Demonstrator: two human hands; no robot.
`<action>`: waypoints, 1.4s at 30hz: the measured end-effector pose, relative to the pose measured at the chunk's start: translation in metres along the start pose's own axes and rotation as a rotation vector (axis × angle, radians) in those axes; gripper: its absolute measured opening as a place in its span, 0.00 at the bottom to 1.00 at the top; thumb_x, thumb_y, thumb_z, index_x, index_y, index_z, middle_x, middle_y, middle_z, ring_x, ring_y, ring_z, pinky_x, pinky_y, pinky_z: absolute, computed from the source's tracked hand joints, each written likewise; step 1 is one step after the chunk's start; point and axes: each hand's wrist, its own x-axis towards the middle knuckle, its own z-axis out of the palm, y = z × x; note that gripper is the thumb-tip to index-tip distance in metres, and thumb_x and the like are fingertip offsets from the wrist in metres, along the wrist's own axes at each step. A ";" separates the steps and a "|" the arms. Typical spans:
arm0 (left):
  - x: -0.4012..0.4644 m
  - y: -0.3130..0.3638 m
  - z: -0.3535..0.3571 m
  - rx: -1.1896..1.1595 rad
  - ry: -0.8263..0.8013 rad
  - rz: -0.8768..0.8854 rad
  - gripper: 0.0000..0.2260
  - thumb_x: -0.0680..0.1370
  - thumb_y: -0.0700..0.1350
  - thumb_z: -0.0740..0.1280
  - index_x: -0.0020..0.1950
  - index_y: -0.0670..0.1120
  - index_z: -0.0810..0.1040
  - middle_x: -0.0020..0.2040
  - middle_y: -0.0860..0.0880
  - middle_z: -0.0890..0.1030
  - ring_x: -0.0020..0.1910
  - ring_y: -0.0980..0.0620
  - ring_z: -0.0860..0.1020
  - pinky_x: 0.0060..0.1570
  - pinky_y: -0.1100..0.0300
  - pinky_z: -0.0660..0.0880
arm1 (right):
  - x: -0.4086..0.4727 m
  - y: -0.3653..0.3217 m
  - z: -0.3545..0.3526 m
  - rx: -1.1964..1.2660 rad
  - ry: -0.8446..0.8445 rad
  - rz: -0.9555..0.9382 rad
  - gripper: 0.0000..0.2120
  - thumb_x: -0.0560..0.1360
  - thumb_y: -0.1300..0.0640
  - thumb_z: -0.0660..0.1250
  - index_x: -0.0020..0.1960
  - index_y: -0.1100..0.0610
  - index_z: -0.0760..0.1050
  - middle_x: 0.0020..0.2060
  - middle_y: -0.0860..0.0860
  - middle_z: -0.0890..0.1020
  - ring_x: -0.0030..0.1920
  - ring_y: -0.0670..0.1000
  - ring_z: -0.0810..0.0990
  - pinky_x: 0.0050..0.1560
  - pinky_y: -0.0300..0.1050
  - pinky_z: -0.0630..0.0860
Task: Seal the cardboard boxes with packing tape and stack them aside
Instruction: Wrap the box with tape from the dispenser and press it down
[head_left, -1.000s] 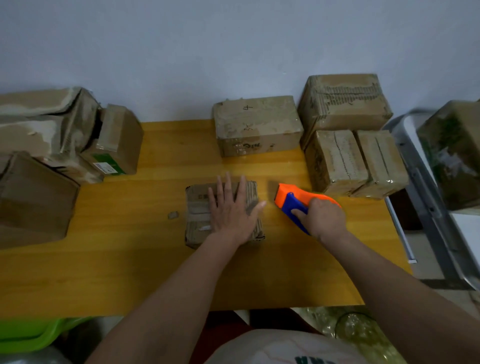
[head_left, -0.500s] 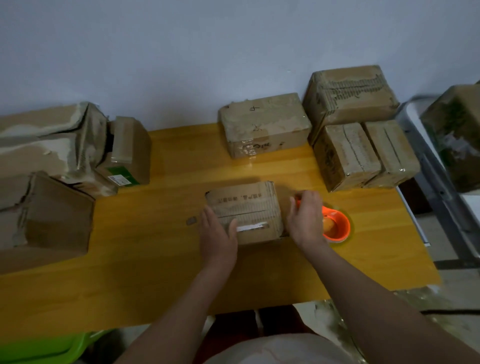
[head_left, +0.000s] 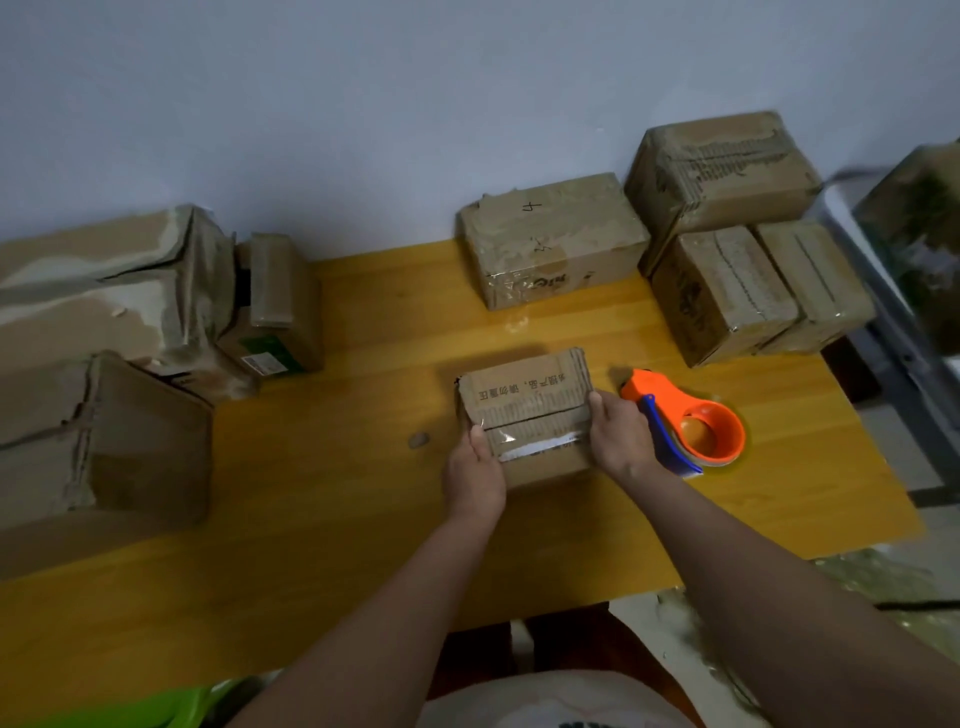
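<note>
Head view: both hands clasp a small cardboard box (head_left: 524, 415) at mid-table, left hand (head_left: 474, 470) and right hand (head_left: 617, 437) curled round its ends. It looks light and stiff, its taped seam slippery; the end walls offer surest hold. An orange tape dispenser (head_left: 691, 423) lies just right.

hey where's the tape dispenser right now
In the head view the orange tape dispenser lies on the yellow table, just right of the right hand that holds the small cardboard box, in front of the sealed boxes.

Dim light; yellow wooden table (head_left: 363, 519) vs plain pale wall (head_left: 363, 104), poss. grey metal frame (head_left: 893, 322) at right.
</note>
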 end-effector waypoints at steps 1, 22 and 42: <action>0.001 -0.001 -0.001 0.032 -0.025 0.000 0.22 0.85 0.50 0.46 0.61 0.44 0.77 0.54 0.45 0.80 0.50 0.48 0.76 0.47 0.58 0.72 | 0.001 0.002 -0.001 -0.005 -0.020 0.018 0.19 0.83 0.53 0.52 0.56 0.64 0.77 0.52 0.64 0.80 0.55 0.65 0.77 0.50 0.51 0.72; 0.020 0.010 0.001 0.269 0.096 -0.112 0.24 0.84 0.57 0.49 0.63 0.44 0.78 0.74 0.41 0.66 0.69 0.40 0.68 0.63 0.49 0.68 | 0.019 -0.011 0.004 0.122 0.008 0.124 0.16 0.74 0.46 0.69 0.51 0.58 0.82 0.45 0.56 0.84 0.45 0.55 0.81 0.42 0.44 0.72; 0.020 -0.002 -0.008 0.135 -0.077 -0.003 0.17 0.81 0.54 0.61 0.66 0.49 0.76 0.66 0.44 0.66 0.63 0.42 0.72 0.61 0.54 0.69 | 0.004 -0.006 -0.003 0.022 -0.151 0.069 0.18 0.75 0.50 0.69 0.61 0.58 0.75 0.57 0.55 0.81 0.57 0.57 0.78 0.57 0.52 0.75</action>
